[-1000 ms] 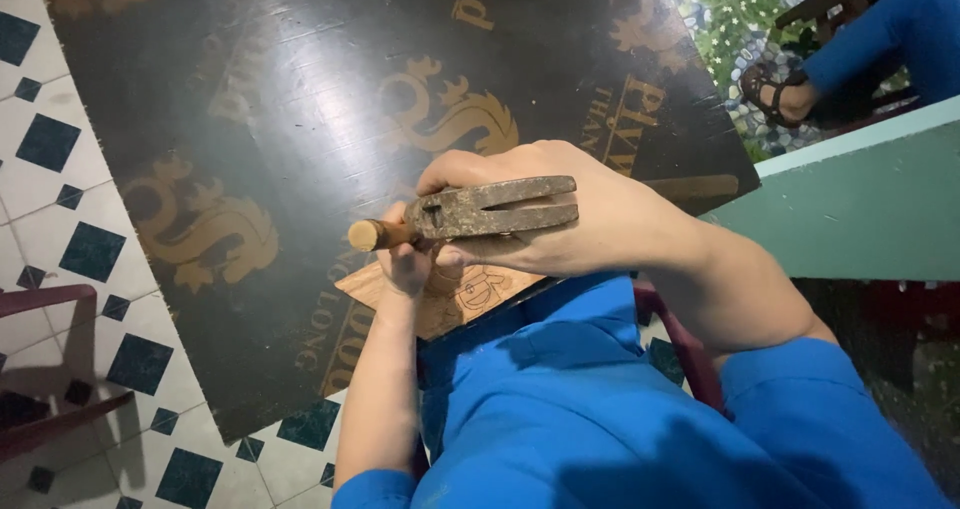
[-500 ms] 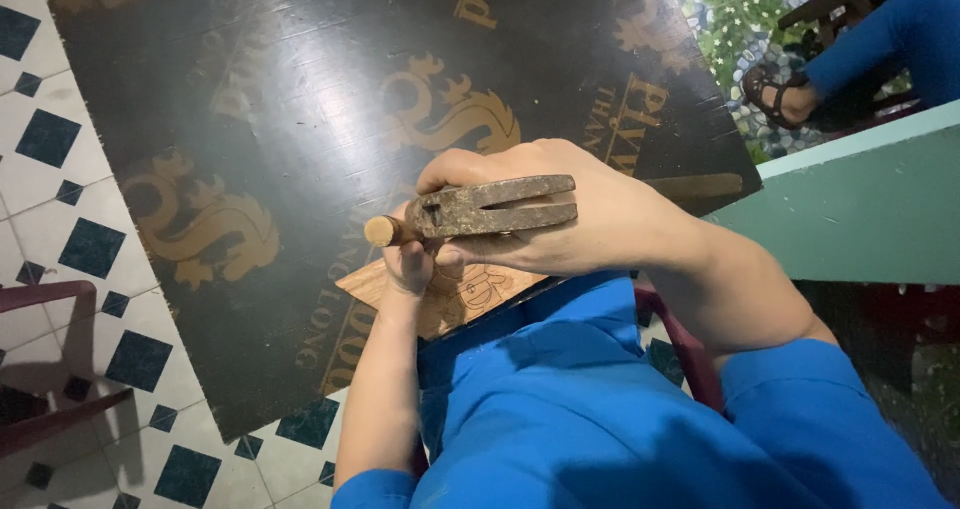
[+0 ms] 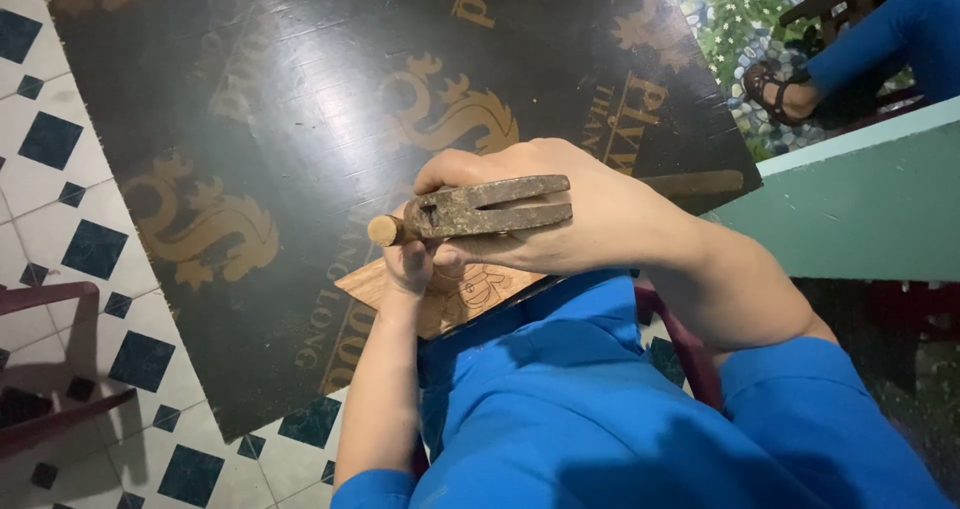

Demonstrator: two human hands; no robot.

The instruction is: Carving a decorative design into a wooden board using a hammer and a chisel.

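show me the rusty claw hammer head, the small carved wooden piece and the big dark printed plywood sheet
rusty claw hammer head [image 3: 490,207], head view, on the top of the claw.
small carved wooden piece [image 3: 470,297], head view, on its engraved face below the hands.
big dark printed plywood sheet [image 3: 300,99], head view, on a bare glossy part.

A white tiled floor [image 3: 60,219] with dark blue diamond insets carries everything here — a large dark plywood sheet [image 3: 300,99] printed with gold dragon figures lies flat on it, tilted askew, with a small light wooden piece [image 3: 470,299] resting at its near edge.
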